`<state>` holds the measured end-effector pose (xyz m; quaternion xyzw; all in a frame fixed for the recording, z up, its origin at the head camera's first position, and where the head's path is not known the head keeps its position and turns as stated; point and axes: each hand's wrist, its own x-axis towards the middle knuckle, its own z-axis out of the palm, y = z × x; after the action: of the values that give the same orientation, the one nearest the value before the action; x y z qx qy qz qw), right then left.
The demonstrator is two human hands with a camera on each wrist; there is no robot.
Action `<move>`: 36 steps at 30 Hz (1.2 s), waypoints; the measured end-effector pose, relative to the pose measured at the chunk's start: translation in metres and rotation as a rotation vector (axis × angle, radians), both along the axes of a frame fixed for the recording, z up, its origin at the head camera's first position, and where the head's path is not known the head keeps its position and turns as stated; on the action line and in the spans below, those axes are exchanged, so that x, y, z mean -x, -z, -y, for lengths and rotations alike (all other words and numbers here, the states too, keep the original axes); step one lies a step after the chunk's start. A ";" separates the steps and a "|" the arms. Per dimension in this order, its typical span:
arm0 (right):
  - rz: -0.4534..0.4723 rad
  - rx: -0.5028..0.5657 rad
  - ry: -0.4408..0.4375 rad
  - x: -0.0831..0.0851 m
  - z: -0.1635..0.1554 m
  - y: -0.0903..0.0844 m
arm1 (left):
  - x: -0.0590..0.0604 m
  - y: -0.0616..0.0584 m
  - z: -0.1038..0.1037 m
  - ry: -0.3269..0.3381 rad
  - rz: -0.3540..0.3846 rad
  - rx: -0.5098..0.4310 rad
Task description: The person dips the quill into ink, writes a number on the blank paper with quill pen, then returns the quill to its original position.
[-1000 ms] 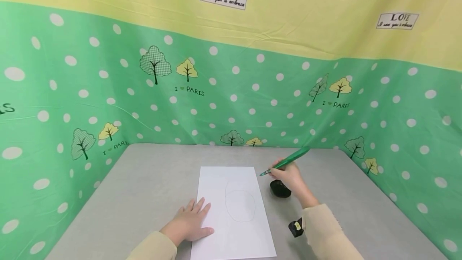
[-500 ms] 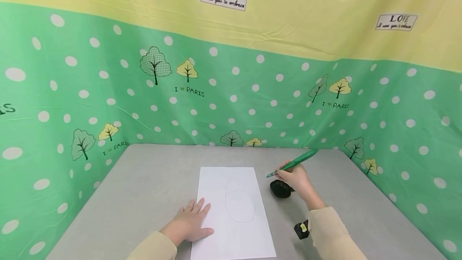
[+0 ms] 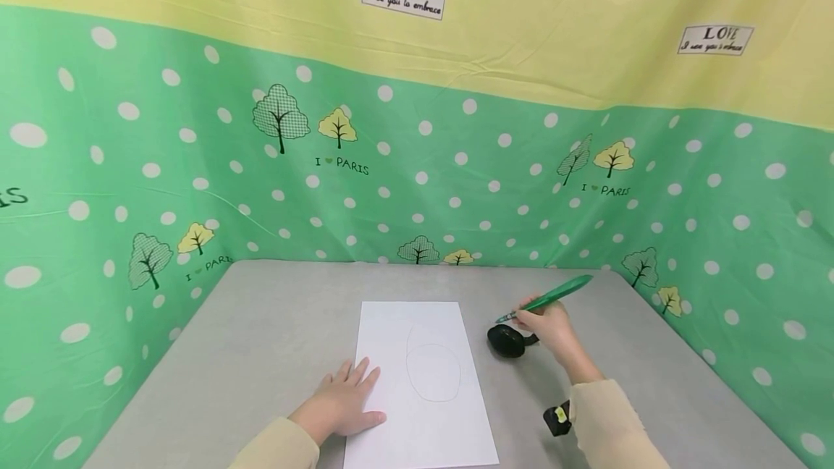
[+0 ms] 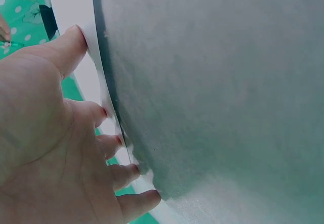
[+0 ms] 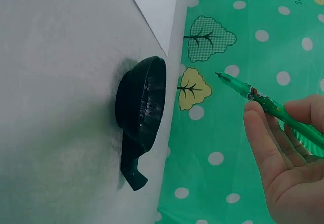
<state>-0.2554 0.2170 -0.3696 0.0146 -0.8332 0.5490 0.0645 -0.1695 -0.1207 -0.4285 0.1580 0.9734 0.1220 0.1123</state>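
In the head view my left hand (image 3: 345,400) lies with spread fingers on the left edge of a white sheet of paper (image 3: 384,339). The sheet bears a thin line drawing (image 3: 433,402) shaped like a 6. To the right of the sheet, my right hand (image 3: 550,324) pinches a green pen (image 3: 554,294) between thumb and fingers. Its tip points left, off the paper and above the table in the right wrist view. Just below the pen tip sits a small black round dish with a short bent handle (image 5: 139,107), apart from the hand.
The grey table (image 3: 274,324) stands against a green and yellow curtain (image 3: 417,201) with dots and trees, which hangs behind it and on both sides. A black device with a yellow label (image 3: 557,418) is at the right sleeve.
My right hand has drawn back to the right and slightly toward me with the pen, away from the paper. More of the black dish's handle shows. The left hand has stayed still.
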 end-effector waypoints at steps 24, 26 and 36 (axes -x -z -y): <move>0.030 -0.014 0.039 -0.005 -0.030 0.011 | 0.009 0.014 0.002 -0.009 0.033 0.019; 0.027 -0.022 0.042 -0.006 -0.033 0.012 | 0.005 0.008 0.001 -0.011 0.028 0.010; 0.003 -0.090 0.074 -0.011 -0.040 0.015 | -0.002 -0.002 0.000 -0.005 -0.009 -0.010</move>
<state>-0.2449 0.2569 -0.3845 -0.0143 -0.8572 0.5082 0.0828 -0.1672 -0.1205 -0.4268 0.1564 0.9737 0.1266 0.1067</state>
